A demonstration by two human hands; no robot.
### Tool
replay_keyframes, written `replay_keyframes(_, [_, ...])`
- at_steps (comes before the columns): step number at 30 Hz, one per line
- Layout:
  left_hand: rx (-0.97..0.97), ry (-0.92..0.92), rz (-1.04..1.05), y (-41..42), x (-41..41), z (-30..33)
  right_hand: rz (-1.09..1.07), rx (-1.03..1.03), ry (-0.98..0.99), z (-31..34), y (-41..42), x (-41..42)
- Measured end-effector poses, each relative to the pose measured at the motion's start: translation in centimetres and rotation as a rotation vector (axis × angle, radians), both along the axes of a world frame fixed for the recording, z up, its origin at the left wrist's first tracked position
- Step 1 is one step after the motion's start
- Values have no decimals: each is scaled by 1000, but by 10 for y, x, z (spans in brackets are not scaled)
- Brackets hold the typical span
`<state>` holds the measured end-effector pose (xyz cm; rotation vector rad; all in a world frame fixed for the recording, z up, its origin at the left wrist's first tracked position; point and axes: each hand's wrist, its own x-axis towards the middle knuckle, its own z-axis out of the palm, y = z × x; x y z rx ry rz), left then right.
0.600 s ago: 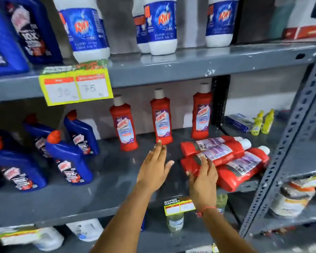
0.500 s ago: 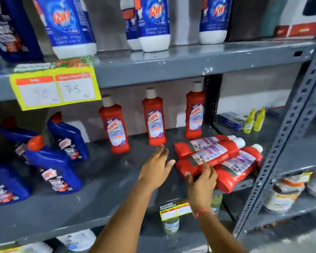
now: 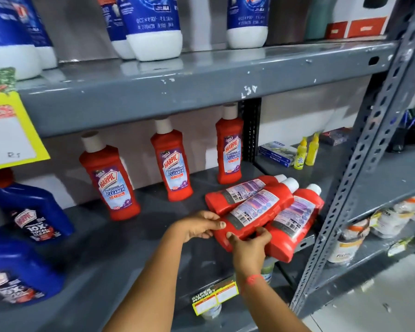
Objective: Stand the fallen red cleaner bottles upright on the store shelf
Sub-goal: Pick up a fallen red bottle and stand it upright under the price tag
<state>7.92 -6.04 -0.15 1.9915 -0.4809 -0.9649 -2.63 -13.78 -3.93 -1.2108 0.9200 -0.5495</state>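
Three red cleaner bottles lie flat on the grey shelf, side by side with white caps pointing back right: a rear one, a middle one and a front one. My left hand grips the base end of the middle bottle from the left. My right hand holds the same base from the front. Three more red bottles stand upright further back: the left, the centre and the right.
Blue cleaner bottles stand at the left of the shelf. A perforated grey upright rises right of the fallen bottles. White-and-blue bottles fill the shelf above. Small yellow bottles and boxes sit behind. A yellow price tag hangs at left.
Both hands moved forward and closed on the base of the middle fallen bottle; earlier the left hand hovered open beside the pile. The camera came closer to the shelf.
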Motion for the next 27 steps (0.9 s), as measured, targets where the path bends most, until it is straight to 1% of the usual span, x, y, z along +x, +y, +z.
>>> replay_keyframes(4, [-53,70,28,5,-6,-6,6,40,-78,-7,1,-5])
replay_keyframes(8, [-110,62,59,9,-15,-14,41,75,-154,-10,3,-13])
replay_keyframes(10, [-145,58,71,13,-22,-15,69,45,-185,-10,4,-20])
replay_keyframes(13, [-265,88,101,20,-30,-12,145,-45,-219,-10,6,-27])
replay_keyframes(15, [-332,76,146,29,-34,-8,220,-109,-249,-8,9,-28])
replay_keyframes(20, [-410,-5,285,62,-38,5,389,-271,-325,6,23,-16])
replay_keyframes(23, [-445,-93,366,92,-38,15,489,-323,-370,18,43,1])
replay_keyframes(27, [-444,-239,487,134,-38,20,637,-402,-404,29,77,22])
